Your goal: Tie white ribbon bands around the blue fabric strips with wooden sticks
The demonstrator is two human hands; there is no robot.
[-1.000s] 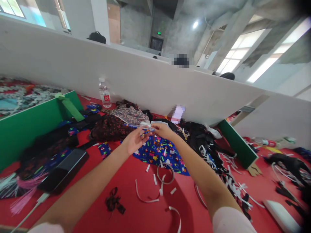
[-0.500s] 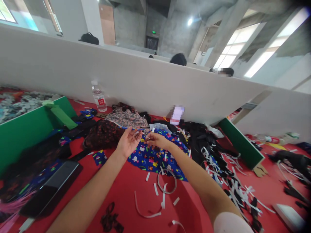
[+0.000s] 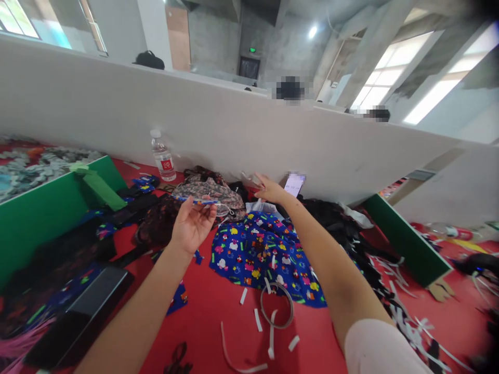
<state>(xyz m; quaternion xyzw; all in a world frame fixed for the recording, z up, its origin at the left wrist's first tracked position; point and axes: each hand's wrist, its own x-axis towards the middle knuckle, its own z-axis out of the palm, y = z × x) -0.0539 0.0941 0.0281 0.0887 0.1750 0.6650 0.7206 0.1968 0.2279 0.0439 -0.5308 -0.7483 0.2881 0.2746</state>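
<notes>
My left hand [image 3: 194,227] is closed on a narrow blue printed fabric strip [image 3: 199,201], pinched between thumb and fingers. From the strip's right end hangs a thin white cord or elastic [image 3: 228,209]. My right hand [image 3: 273,190] is raised farther right, its fingers pinched around something thin and shiny, too blurred to name. Below the hands, a blue cloth with a cartoon print [image 3: 234,259] is spread on the red table [image 3: 206,317]. A grey ring [image 3: 292,310] lies at its near edge, among cut white strips [image 3: 258,320].
Behind stand a water bottle [image 3: 162,161] and a lit phone [image 3: 294,184], against a white partition [image 3: 218,124]. Green boards [image 3: 47,221] flank the work area. Dark fabrics [image 3: 156,223] are heaped at left, and a black device [image 3: 81,317] lies near my left forearm.
My hands were close together over the blue cloth. The right hand has moved up and away to the right; the left has shifted slightly left with the strip.
</notes>
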